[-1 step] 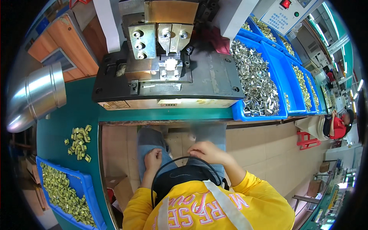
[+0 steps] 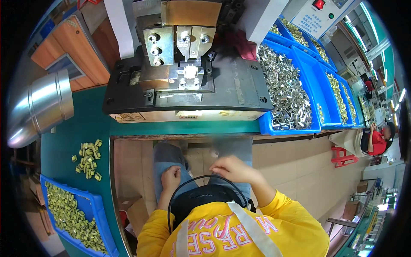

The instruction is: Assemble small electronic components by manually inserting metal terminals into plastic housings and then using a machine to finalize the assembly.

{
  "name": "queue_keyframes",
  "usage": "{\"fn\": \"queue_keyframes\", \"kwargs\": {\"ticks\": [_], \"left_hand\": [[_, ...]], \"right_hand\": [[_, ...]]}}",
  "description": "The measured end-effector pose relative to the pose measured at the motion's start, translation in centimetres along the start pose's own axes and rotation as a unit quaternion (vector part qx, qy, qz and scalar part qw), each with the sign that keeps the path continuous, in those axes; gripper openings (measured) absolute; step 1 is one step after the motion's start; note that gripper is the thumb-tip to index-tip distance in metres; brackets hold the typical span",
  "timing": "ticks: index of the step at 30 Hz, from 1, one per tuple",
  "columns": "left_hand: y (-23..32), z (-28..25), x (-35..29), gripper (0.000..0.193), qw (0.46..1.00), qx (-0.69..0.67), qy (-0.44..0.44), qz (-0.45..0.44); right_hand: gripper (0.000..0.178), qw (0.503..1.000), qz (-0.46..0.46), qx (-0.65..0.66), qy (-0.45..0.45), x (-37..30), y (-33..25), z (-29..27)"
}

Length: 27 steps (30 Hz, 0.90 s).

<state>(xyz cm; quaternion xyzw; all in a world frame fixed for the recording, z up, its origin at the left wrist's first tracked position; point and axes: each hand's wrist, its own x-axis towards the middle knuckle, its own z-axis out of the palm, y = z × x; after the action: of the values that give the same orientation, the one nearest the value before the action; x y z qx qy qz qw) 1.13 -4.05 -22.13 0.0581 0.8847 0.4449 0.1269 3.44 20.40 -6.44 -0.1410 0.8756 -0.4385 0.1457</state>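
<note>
My left hand [image 2: 171, 176] lies on my left thigh with its fingers curled in, and nothing shows in it. Over the right thigh, my right hand [image 2: 231, 169] is closed too, fingers bent down; no object shows there. A black cable [image 2: 184, 184] loops across my lap between the hands. In front of me stands a press machine [image 2: 184, 77], its metal upper tool above a small brightly lit fixture [image 2: 190, 77]. Neither hand touches the machine.
At the right, a blue bin [image 2: 314, 128] holds many silvery metal pieces, with more blue trays [image 2: 310, 73] beyond. On the left of the green table [image 2: 85, 124] lie loose yellow-green parts [image 2: 88, 158], a blue tray [image 2: 92, 201] of them and a metal duct [image 2: 43, 107]. Farther right, a person [image 2: 377, 143] sits.
My right hand has risen very slightly, its fingers still bent. The left hand and the machine look the same.
</note>
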Motion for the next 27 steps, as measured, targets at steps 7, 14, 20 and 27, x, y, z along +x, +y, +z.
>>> {"fn": "queue_keyframes", "kwargs": {"ticks": [7, 14, 20, 27], "left_hand": [[-0.8, 0.3, 0.1, 0.012, 1.0, 0.021, 0.009, 0.021], [-1.0, 0.4, 0.2, 0.013, 0.999, 0.018, 0.012, 0.042], [-1.0, 0.4, 0.3, 0.013, 0.999, 0.024, 0.01, 0.028], [-0.9, -0.1, 0.1, 0.012, 1.0, 0.006, 0.019, 0.016]], "right_hand": [[0.012, 0.982, -0.122, -0.006, 0.141, 3.1, -6.8, -6.0], [0.025, 0.932, -0.089, 0.158, 0.314, 7.4, -10.0, -9.2], [0.031, 0.922, -0.17, -0.001, 0.347, 10.7, -10.5, -11.6], [0.02, 0.856, -0.29, -0.118, 0.411, 12.9, -9.8, -10.5]]}}
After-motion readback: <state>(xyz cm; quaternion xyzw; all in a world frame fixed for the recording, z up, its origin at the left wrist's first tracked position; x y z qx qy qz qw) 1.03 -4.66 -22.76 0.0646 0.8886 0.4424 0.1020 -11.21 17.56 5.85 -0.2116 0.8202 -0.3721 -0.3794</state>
